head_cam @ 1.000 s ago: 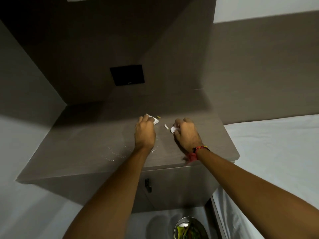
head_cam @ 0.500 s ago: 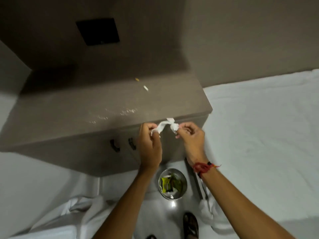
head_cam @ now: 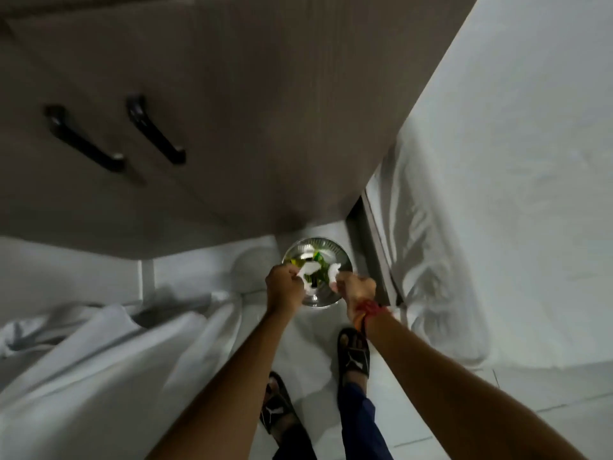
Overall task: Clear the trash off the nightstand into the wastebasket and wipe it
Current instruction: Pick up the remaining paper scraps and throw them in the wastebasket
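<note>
A round shiny metal wastebasket (head_cam: 326, 249) stands on the floor below the nightstand's right corner, with green and yellow wrappers inside. Both my hands hover right over its opening. My left hand (head_cam: 284, 288) pinches a white scrap of paper (head_cam: 307, 271). My right hand (head_cam: 355, 287), with a red thread at the wrist, pinches a second white paper scrap (head_cam: 333, 269). The brown nightstand (head_cam: 232, 111) fills the upper view; only its front and lower side show, its top is out of sight.
Two black handles (head_cam: 152, 131) sit on the nightstand front. A white-sheeted bed (head_cam: 497, 161) rises on the right. Crumpled white fabric (head_cam: 99, 353) lies at lower left. My feet in black sandals (head_cam: 353, 353) stand on white floor tiles just behind the wastebasket.
My hands dropped from the nightstand's front edge to just above the wastebasket, carrying the white paper scraps. The view tilted down, so the nightstand top left the frame.
</note>
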The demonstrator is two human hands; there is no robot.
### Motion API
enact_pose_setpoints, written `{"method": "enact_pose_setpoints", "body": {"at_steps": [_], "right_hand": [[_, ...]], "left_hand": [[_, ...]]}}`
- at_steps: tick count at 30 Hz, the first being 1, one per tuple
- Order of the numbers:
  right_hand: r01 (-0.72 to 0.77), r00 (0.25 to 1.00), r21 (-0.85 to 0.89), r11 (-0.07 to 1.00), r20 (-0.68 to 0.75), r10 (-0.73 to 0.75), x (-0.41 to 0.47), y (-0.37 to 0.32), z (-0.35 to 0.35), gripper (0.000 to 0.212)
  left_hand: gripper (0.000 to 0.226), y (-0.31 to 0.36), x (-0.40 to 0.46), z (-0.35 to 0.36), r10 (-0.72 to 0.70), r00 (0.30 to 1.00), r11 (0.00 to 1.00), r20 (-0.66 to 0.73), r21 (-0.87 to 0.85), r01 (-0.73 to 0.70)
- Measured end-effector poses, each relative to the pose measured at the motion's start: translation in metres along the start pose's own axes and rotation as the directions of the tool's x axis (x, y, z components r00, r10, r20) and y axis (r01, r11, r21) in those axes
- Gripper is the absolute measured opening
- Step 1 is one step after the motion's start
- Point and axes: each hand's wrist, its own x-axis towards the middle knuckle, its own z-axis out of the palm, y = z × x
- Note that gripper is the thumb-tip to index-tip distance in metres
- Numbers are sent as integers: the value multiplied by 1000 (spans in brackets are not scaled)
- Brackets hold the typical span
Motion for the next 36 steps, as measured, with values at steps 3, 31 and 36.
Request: {"method": "enact_pose_setpoints", "body": {"at_steps": [3, 31, 36], "right_hand": [[-19, 998, -27, 999, 63, 21, 37, 14, 0, 24], [917, 201, -391, -79, 623, -756, -293, -421, 205, 40], [861, 188, -483, -158, 591, -784, -279, -418, 226, 28]], "left_hand": [[27, -30, 23, 26, -43, 990, 999, 134, 27, 40], [49, 389, 26, -398, 733, 618, 673, -284, 430, -602], [42, 391, 62, -385, 786, 603, 543, -137, 619, -567]]}}
